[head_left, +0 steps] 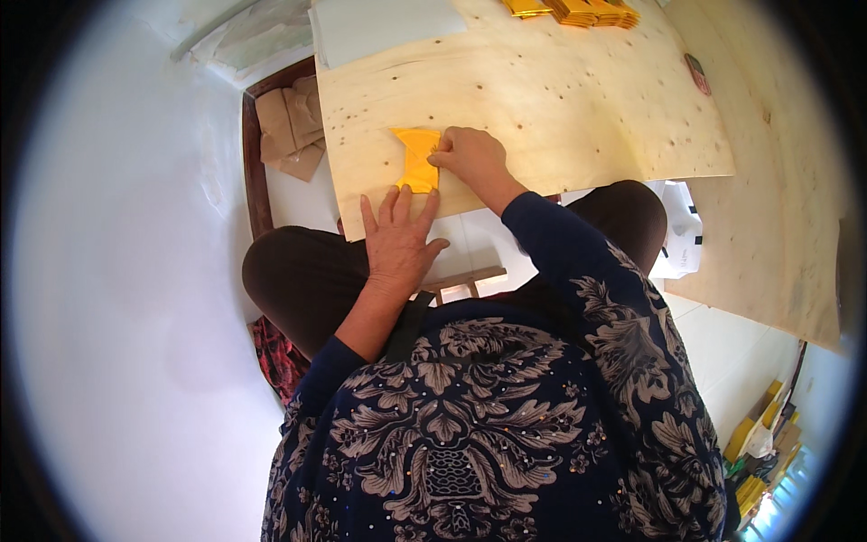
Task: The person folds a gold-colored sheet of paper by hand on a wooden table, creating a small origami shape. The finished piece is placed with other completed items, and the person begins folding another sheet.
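Observation:
A small folded piece of yellow paper [419, 161] lies on the pale plywood tabletop [542, 108] near its front left edge. Its upper left corner sticks out in a point, and a diagonal crease line crosses it. My left hand [397, 237] is spread, with the fingertips resting on the paper's near edge and the thumb held apart. At the paper's right edge, my right hand [471, 159] is closed in a pinch, thumb against the bent fingers, gripping that edge. A small dark mark shows on the paper beside the right fingertips.
Stacks of yellow-orange folded paper [591, 13] lie at the table's far side. White sheets [388, 27] cover the far left corner. A small dark red object [697, 74] sits at the right. Brown paper [293, 126] is left of the table, and a white bag [682, 230] hangs below.

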Action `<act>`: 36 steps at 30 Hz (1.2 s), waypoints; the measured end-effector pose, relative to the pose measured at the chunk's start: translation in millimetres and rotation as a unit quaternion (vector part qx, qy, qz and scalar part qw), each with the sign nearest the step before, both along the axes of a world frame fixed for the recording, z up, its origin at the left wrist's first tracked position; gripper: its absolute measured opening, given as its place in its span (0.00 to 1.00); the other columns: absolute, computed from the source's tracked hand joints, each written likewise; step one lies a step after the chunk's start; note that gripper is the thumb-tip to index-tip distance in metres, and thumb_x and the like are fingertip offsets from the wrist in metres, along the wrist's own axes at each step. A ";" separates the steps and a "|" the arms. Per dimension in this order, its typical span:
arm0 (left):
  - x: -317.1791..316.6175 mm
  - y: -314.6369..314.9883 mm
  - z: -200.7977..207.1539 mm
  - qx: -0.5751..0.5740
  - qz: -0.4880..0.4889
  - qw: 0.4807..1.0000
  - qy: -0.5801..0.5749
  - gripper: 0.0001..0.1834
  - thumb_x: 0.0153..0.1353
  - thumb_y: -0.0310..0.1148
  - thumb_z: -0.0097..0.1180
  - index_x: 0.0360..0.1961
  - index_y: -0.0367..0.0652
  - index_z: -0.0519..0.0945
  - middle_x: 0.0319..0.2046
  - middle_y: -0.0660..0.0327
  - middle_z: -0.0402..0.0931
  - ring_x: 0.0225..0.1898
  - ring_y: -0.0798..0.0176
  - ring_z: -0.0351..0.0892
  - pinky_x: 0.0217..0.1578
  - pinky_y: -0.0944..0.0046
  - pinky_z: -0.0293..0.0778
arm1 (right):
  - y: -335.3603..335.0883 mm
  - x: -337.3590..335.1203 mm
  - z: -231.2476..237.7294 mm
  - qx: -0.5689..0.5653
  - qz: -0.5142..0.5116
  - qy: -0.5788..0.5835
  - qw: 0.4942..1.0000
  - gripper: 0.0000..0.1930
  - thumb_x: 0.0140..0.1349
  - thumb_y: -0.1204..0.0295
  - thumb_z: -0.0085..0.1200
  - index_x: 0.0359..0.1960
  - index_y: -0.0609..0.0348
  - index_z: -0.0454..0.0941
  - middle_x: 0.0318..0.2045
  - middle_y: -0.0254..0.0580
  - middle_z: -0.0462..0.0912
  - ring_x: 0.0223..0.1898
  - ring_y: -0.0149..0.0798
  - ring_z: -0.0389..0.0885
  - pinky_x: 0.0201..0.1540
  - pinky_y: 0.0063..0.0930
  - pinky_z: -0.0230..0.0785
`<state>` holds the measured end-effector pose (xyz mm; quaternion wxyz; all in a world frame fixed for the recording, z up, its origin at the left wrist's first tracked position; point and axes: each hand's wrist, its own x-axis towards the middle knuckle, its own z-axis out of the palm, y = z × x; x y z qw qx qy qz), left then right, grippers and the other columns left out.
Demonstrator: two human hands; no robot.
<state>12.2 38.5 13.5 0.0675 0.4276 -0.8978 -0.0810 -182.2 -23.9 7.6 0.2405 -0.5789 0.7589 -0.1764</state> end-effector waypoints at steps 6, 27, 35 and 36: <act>0.2 1.1 -3.2 -0.005 0.001 1.000 0.019 0.42 0.48 0.50 0.69 0.66 0.59 0.70 0.61 0.50 0.67 0.68 0.46 0.59 0.70 0.32 0.38 | 0.2 -1.0 3.8 -0.009 -0.041 -0.011 0.999 0.16 0.44 0.53 0.69 0.26 0.48 0.82 0.24 0.31 0.84 0.29 0.37 0.83 0.31 0.33 0.72; 16.5 2.9 -21.4 -0.036 0.007 0.999 0.022 0.33 0.55 0.42 0.63 0.63 0.44 0.73 0.65 0.58 0.66 0.71 0.56 0.57 0.71 0.34 0.39 | 48.3 30.7 -29.7 -0.223 0.259 0.093 0.935 0.27 0.69 0.59 0.48 0.61 0.70 0.70 0.66 0.59 0.67 0.71 0.57 0.59 0.73 0.47 0.47; 50.3 -16.3 -1.0 -0.047 0.138 0.989 0.023 0.22 0.58 0.42 0.59 0.51 0.42 0.81 0.56 0.57 0.75 0.63 0.54 0.68 0.66 0.44 0.55 | 55.5 28.0 -20.4 -0.211 0.308 0.129 0.919 0.40 0.62 0.47 0.55 0.65 0.70 0.65 0.69 0.59 0.62 0.73 0.56 0.54 0.75 0.47 0.44; 58.2 -13.3 3.2 -0.017 0.152 0.983 0.104 0.20 0.59 0.42 0.59 0.48 0.40 0.81 0.52 0.55 0.78 0.58 0.53 0.73 0.61 0.48 0.62 | 61.0 27.2 -18.3 -0.207 0.318 0.128 0.916 0.41 0.61 0.47 0.56 0.65 0.71 0.65 0.69 0.60 0.62 0.73 0.56 0.54 0.75 0.47 0.44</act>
